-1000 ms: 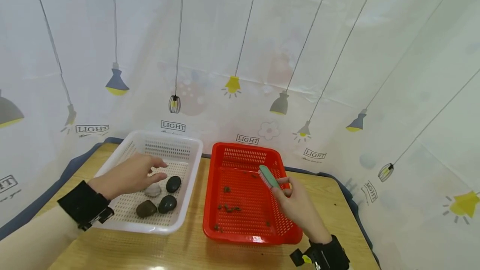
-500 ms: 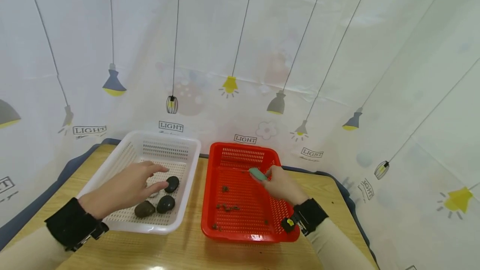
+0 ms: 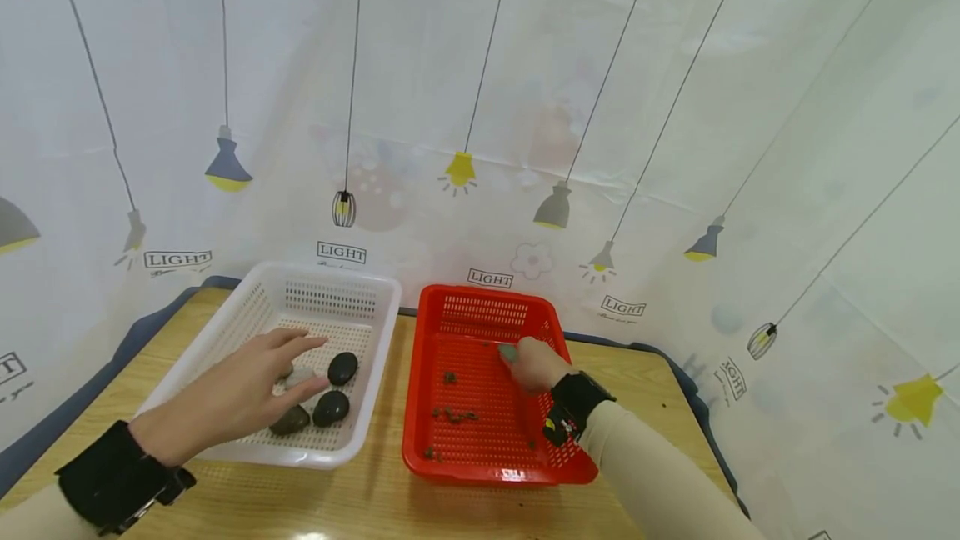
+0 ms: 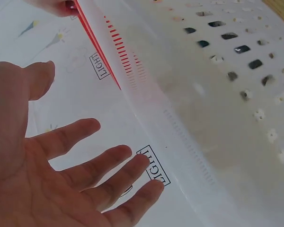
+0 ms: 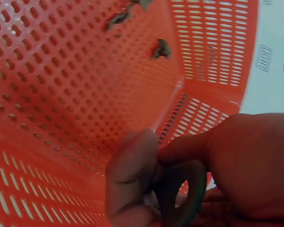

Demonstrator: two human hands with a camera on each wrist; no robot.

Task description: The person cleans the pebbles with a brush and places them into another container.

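My left hand (image 3: 232, 390) hovers over the white basket (image 3: 384, 336), fingers spread and holding nothing. Beneath it lie a whitish stone (image 3: 302, 376), a brown stone (image 3: 292, 421) and two black stones (image 3: 342, 368); fingers partly cover some of them. In the right part of the red basket (image 3: 416, 365), my right hand (image 3: 538, 367) grips a green brush (image 3: 507, 352). Only the brush's front end shows in the head view; its bristles are hidden. The right wrist view shows its looped handle (image 5: 199, 182) between thumb and fingers. Brown crumbs (image 3: 455, 417) lie on the red basket's floor.
Both baskets stand side by side on a wooden table (image 3: 390, 490), a narrow gap between them. Behind the table hangs a pale curtain (image 3: 420, 65) printed with lamps. A dark blue edge (image 3: 167, 315) runs along the table's back and sides.
My right hand has reached forward and left, lowering the brush into the red basket and turning it so the hand covers most of it. The left hand has drawn slightly down and left.
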